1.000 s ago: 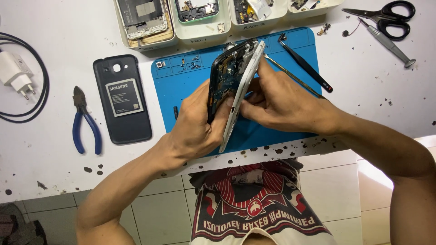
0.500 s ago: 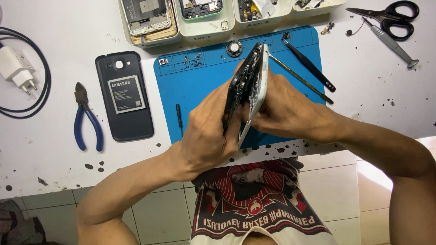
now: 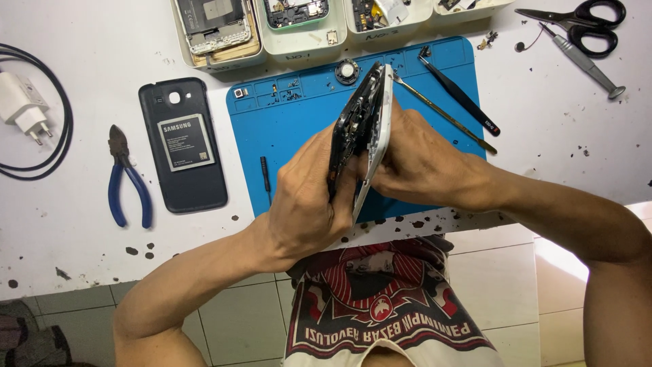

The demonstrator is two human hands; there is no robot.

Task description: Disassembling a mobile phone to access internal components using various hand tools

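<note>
Both hands are working the phone apart over the blue mat (image 3: 299, 129). The left hand (image 3: 309, 197) is clamping its grip on the dark inner body (image 3: 350, 129), and the right hand (image 3: 421, 163) is closing its grip on the white frame (image 3: 382, 115), so the phone is standing on edge between them, lifted off the desk (image 3: 81, 224). The seam is gaping wider at the far end and staying pinched near the palms. I'd be peeling slowly and evenly here, thumbs close to the seam, not twisting, since a ribbon cable could be hiding inside. Just beyond the right grip the thin pry tool (image 3: 441, 115) and black tweezers (image 3: 458, 98) are lying handy. The back cover with battery (image 3: 182, 146) is sitting well left of the left grip.
</note>
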